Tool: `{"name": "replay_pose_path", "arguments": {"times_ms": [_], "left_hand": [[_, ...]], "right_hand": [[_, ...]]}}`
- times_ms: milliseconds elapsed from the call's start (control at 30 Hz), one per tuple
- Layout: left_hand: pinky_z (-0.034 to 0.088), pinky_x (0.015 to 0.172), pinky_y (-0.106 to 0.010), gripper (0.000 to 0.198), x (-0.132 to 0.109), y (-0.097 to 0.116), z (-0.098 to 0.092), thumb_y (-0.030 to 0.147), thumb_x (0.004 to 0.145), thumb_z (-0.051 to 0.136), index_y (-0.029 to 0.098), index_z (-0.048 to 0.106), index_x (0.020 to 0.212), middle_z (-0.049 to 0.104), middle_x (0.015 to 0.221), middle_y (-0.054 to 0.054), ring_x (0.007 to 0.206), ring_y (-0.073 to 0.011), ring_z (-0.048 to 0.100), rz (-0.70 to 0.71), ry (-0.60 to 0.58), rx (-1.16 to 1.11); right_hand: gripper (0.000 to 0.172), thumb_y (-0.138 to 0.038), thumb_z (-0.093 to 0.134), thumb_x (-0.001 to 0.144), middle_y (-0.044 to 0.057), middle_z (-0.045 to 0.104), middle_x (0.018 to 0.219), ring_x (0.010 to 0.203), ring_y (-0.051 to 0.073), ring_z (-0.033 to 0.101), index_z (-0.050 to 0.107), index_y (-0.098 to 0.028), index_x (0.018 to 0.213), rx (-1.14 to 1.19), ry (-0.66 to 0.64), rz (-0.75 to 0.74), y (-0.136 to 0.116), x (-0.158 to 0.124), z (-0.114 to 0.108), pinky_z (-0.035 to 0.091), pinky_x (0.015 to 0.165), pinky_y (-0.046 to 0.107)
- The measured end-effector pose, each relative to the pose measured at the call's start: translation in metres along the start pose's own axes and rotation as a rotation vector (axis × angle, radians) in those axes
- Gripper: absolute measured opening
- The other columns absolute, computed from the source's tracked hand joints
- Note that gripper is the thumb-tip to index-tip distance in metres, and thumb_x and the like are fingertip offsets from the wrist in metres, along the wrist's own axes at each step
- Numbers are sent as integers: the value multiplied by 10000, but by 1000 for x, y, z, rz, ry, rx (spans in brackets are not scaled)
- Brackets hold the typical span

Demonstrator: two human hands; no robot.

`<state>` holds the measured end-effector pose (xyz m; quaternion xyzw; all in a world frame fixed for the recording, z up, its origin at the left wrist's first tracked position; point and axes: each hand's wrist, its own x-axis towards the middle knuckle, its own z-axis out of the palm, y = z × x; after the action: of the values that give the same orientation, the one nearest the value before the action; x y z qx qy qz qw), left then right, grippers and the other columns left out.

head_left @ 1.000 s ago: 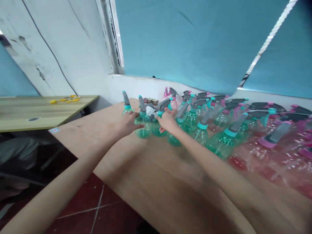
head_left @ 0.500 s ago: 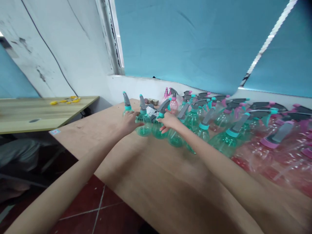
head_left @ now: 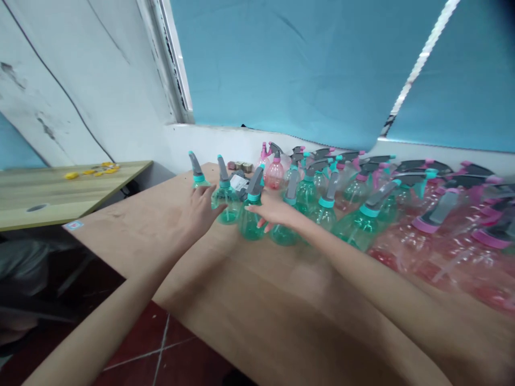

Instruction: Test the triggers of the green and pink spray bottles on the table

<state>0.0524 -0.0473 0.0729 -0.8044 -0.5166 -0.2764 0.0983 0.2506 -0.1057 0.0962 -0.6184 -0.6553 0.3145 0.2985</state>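
Bare and with its fingers apart, my left hand (head_left: 201, 212) is over the tabletop, its thumb in front of a green spray bottle (head_left: 228, 214). Another green spray bottle (head_left: 198, 179) stands just beyond its fingertips. My right hand (head_left: 272, 208) grips a green spray bottle (head_left: 251, 222) with a turquoise collar and grey trigger head from its right side. That bottle stands upright, slightly forward of its neighbours. Part of the right hand's grip is hidden behind the bottle. A further green spray bottle (head_left: 285, 234) is partly covered by my right wrist.
Rows of green and pink spray bottles (head_left: 418, 236) crowd the right side of the wooden table (head_left: 249, 289). Small blocks (head_left: 240, 166) and a white-labelled packet (head_left: 240, 184) lie at the back. Left, a second table (head_left: 24, 187) carries yellow pieces (head_left: 98, 170).
The gripped green bottle has come slightly towards me and its head has turned. My left hand has drawn back a little from its bottle. The view has swung slightly right.
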Motion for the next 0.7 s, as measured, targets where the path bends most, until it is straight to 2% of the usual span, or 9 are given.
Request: {"name": "replay_pose_path", "arguments": {"times_ms": [67,167,267,367,533,700], "left_hand": [[383,1013,-480,471,-11,8,-9,360,862,602,176,517,1287,559,1239,-145,1194,-354,471,-21,61,-2],[398,1008,-481,421,-28,22,-22,358,864,580,180,547,1244,561,1182,-135,1172,-351,491,-32,133,-43],[482,893,-441,267,-48,39,-23,364,873,546,224,607,1091,589,1034,-76,969,-280,605,-52,65,-250],[524,777,-400,206,-65,54,-13,372,881,508,208,599,967,597,874,-38,814,-232,627,-33,24,-326],[547,733,-398,345,-71,63,12,427,841,581,196,526,1091,562,1058,-87,937,-259,618,-60,13,-399],[558,733,-416,440,-61,62,21,441,834,590,180,482,1173,563,1071,-107,948,-266,622,-90,-31,-457]], "right_hand": [[467,-355,570,931,119,615,1155,764,176,666,446,-166,1339,-7,-37,-16,3,-8,3,575,613,334],[638,-416,540,920,211,556,1257,616,161,657,278,-167,1446,-7,-56,-86,9,-20,3,536,444,289],[644,-456,515,915,218,523,1299,589,153,650,271,-190,1448,2,-77,-160,15,-27,-1,502,384,262],[635,-457,524,906,198,587,1196,593,171,650,308,-164,1425,14,-112,-201,18,-29,-7,490,358,260],[582,-461,534,898,176,631,1057,613,188,640,390,-124,1350,19,-106,-221,17,-27,-10,498,367,271],[526,-442,537,897,141,633,1025,579,156,617,425,-149,1319,30,-94,-218,22,-23,-12,507,382,265]]}}
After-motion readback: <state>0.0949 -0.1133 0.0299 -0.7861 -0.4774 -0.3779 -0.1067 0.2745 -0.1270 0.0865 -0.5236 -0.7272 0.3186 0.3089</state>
